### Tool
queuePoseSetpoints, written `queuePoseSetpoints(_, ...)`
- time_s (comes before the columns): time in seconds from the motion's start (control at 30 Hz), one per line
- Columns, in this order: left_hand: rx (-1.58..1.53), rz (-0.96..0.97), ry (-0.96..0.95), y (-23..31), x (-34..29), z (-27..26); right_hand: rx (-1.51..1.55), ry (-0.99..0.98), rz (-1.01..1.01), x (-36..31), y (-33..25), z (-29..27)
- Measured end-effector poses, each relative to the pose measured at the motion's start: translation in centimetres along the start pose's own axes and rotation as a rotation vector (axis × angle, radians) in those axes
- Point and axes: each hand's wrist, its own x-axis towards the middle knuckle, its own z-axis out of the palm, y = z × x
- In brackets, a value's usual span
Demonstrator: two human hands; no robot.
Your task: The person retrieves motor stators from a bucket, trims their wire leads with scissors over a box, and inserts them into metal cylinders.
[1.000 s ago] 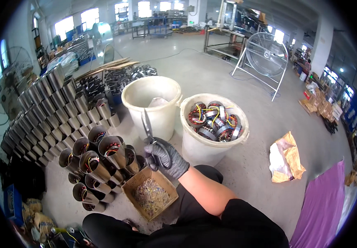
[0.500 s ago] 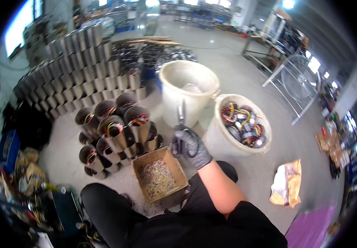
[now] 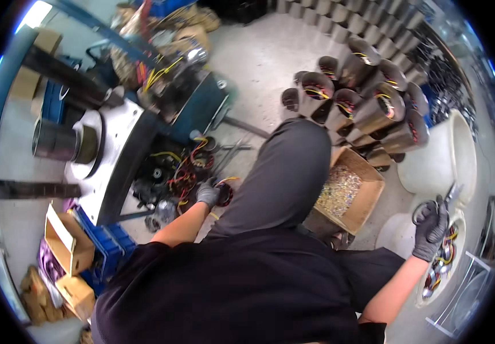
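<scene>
Reaching down at centre frame, the grey-gloved left hand [image 3: 207,193] grips what looks like a dark round wire-wound coil [image 3: 223,194] amid tangled parts. At right, the grey-gloved right hand [image 3: 431,228] clasps metal scissors [image 3: 441,202] above the white plastic bucket [image 3: 425,292].

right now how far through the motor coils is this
Done: the right bucket already holds wired coils, and the box is filled with small scraps. In hand: the left hand grips a coil from the floor pile, while the right hand holds scissors over the bucket. Left: that pile and the stacked cylinders look untouched.
</scene>
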Motion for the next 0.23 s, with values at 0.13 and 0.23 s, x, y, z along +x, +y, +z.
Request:
queuePoseSetpoints(0.13,0.205,0.128,0.120,-0.2,-1.9,0.4,-0.209,-0.086,0.061,2.1,0.2,-2.2)
queuePoseSetpoints(0.23,0.206,0.166,0.181,-0.8,-2.6,0.2,-0.583,-0.187,0.027,3.7,0.9,-4.5)
